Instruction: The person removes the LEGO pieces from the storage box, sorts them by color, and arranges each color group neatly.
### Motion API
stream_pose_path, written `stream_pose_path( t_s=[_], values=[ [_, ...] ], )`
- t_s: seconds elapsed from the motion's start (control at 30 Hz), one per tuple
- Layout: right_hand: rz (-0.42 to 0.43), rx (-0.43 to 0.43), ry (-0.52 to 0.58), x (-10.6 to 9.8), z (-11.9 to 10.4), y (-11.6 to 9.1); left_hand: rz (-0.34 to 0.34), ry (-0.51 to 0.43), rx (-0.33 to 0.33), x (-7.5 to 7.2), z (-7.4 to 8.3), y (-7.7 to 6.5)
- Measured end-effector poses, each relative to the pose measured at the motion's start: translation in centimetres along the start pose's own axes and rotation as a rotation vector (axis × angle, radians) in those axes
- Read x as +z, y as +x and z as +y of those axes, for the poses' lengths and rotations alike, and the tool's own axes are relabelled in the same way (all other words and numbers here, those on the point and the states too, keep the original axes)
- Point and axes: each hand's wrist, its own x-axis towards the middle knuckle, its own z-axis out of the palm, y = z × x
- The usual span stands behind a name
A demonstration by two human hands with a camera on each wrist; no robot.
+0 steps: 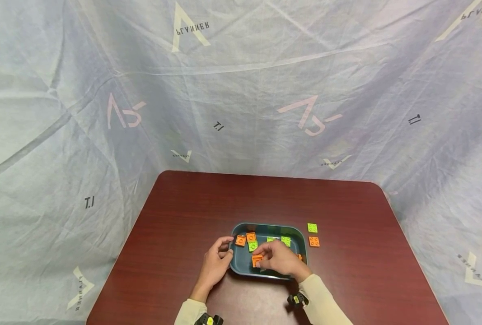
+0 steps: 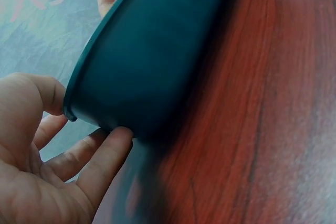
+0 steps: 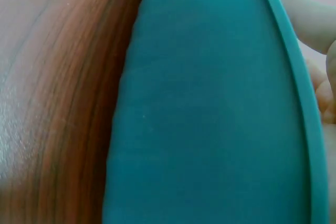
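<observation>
A dark teal tray (image 1: 267, 274) with rounded corners holds several orange and lime-green toy building blocks. At its left end my left hand (image 1: 217, 262) grips the tray; in the left wrist view, the fingers (image 2: 102, 169) meet the outer wall and rim. My right hand (image 1: 280, 259) reaches over the near rim and pinches an orange building block (image 1: 257, 260) between thumb and fingers. A green block (image 1: 253, 246) lies just behind it, beside two orange blocks, one of them in the corner (image 1: 240, 240). The right wrist view shows mostly the tray's outer wall (image 3: 210, 103).
Right of the tray, a green block (image 1: 312, 228) and an orange block (image 1: 314, 242) lie studs up on the reddish-brown table (image 1: 175, 203). Grey printed sheeting (image 1: 241, 113) hangs behind the table and at both sides.
</observation>
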Motion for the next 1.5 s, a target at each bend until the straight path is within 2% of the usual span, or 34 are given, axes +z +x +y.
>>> stream_pose_path(
  t_s=[0.37,0.5,0.63,1.0,1.2,1.5],
  values=[
    [0.104,-0.014,0.036,-0.5,-0.4,-0.9,0.001,-0.002,0.002,0.0,0.2,0.0],
    [0.118,0.006,0.091,-0.7,-0.6,-1.2,0.003,0.001,0.001,0.0,0.3,-0.1],
    [0.130,-0.008,0.112,-1.0,-0.8,-1.6,0.003,0.005,0.002,0.0,0.4,-0.1],
    [0.210,-0.146,0.064,-1.9,-0.7,-2.4,-0.001,0.018,-0.005,-0.1,0.3,-0.1],
    [0.254,-0.172,0.072,-2.5,-0.8,-2.9,0.004,0.027,-0.001,0.0,0.3,-0.1],
    [0.299,-0.157,0.047,-3.4,-1.0,-4.1,0.006,0.030,0.003,0.0,0.5,-0.2]
  ],
)
